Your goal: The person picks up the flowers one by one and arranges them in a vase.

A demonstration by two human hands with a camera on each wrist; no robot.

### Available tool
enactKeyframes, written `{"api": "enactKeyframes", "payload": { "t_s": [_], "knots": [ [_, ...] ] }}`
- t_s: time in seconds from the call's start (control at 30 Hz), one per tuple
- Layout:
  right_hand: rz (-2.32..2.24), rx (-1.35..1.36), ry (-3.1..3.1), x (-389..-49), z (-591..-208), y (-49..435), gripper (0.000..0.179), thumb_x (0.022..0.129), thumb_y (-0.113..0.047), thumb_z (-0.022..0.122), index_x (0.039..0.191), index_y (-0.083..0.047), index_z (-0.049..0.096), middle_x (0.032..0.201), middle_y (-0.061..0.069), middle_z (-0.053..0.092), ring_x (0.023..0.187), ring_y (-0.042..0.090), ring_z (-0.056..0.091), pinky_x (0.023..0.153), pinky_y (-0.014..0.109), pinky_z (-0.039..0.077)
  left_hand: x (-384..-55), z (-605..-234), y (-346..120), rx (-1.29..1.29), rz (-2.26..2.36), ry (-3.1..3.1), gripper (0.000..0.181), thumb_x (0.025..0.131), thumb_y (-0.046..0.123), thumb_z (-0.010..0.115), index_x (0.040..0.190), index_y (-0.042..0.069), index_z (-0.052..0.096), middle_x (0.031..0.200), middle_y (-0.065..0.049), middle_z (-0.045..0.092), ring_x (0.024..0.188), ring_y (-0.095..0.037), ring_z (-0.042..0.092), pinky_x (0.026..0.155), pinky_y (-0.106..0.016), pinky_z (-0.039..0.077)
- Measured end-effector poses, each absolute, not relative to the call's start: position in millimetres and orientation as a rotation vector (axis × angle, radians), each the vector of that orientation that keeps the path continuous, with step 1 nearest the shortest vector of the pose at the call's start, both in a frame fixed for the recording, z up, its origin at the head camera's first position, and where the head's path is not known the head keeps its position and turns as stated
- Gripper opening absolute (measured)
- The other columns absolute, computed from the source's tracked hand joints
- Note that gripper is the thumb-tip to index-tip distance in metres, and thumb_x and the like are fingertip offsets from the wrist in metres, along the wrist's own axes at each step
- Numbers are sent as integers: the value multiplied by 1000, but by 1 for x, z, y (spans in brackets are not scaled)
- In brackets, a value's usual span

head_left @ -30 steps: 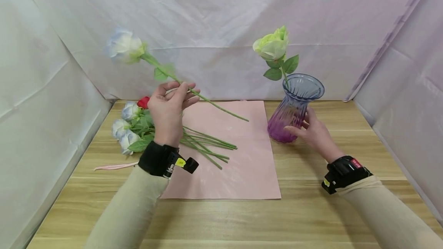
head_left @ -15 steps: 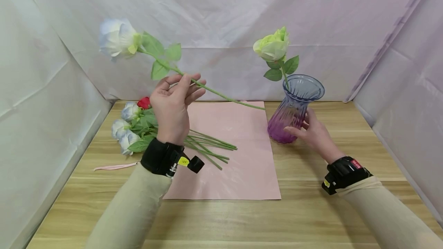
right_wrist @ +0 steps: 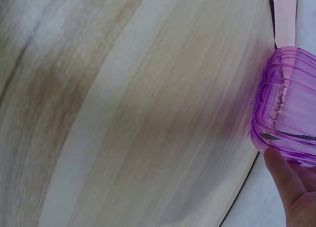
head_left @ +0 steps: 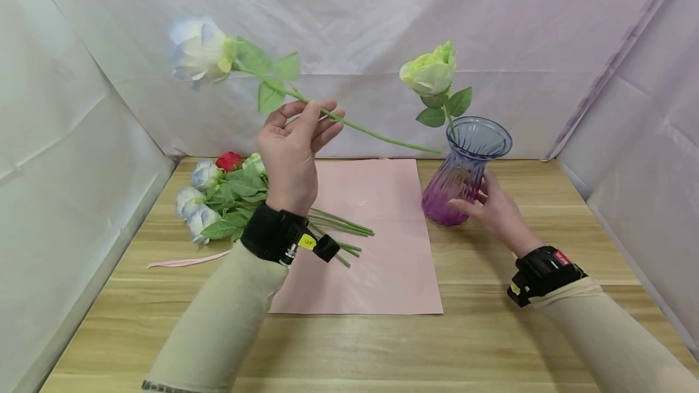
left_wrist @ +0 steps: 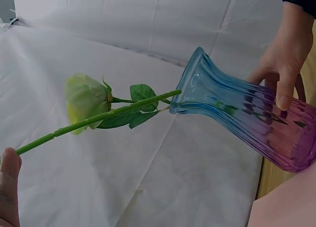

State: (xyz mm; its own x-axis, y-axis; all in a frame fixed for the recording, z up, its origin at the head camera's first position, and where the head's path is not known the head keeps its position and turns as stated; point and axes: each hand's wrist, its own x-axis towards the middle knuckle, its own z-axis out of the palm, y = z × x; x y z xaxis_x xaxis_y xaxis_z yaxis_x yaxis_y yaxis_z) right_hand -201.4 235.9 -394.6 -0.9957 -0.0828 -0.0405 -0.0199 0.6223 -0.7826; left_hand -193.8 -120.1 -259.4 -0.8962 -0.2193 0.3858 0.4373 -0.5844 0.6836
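Note:
My left hand (head_left: 292, 156) pinches the green stem of a white-and-blue rose (head_left: 199, 53) between thumb and fingers, raised above the table. The bloom points to the upper left. The stem's cut end overlaps the left rim of the glass vase in the head view and its mouth in the left wrist view. My right hand (head_left: 497, 208) grips the lower part of this ribbed vase (head_left: 459, 181), blue at the top and purple at the base. A yellow-green rose (head_left: 431, 71) stands in the vase, leaning out to the left. In the right wrist view, fingers (right_wrist: 284, 177) lie against the purple base.
Several more roses (head_left: 202, 223), white-blue, red and pale green, lie in a bunch at the left, stems pointing right across a pink sheet (head_left: 382, 278). A pink ribbon (head_left: 185, 261) lies in front of them. White cloth (head_left: 349, 29) hangs behind the wooden table (head_left: 349, 350).
My left hand has moved up and to the right with the white-blue rose, bringing the stem's end to the vase rim. The right hand and vase have stayed put.

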Motion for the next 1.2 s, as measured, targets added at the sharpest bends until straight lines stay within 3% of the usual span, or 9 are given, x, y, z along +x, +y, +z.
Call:
{"api": "enactKeyframes", "payload": {
  "t_s": [0.6,0.8,1.2],
  "knots": [
    [-1345,-111,2767,-201,-395,236,111,87,-51,79,163,-17,6,161,34,24,143,56,33,111,65,36,-198,-255,-99,-477,-2429,-1184,16,99,3,66,102,4,50,96,-22,76,88,-30,76,91,-49,58],
    [-1342,-109,2767,-202,-395,236,110,87,-51,79,162,-16,6,161,35,24,142,58,34,110,65,36,-201,-254,-97,-478,-2442,-1183,15,99,3,66,97,3,51,98,-23,75,89,-30,76,92,-47,58],
    [-1365,-128,2780,-202,-395,236,105,89,-44,80,162,-15,10,160,34,27,143,55,34,111,63,37,-207,-252,-85,-462,-2402,-1277,14,99,2,65,100,0,51,101,-27,74,92,-29,75,93,-45,58]
  ]
}}
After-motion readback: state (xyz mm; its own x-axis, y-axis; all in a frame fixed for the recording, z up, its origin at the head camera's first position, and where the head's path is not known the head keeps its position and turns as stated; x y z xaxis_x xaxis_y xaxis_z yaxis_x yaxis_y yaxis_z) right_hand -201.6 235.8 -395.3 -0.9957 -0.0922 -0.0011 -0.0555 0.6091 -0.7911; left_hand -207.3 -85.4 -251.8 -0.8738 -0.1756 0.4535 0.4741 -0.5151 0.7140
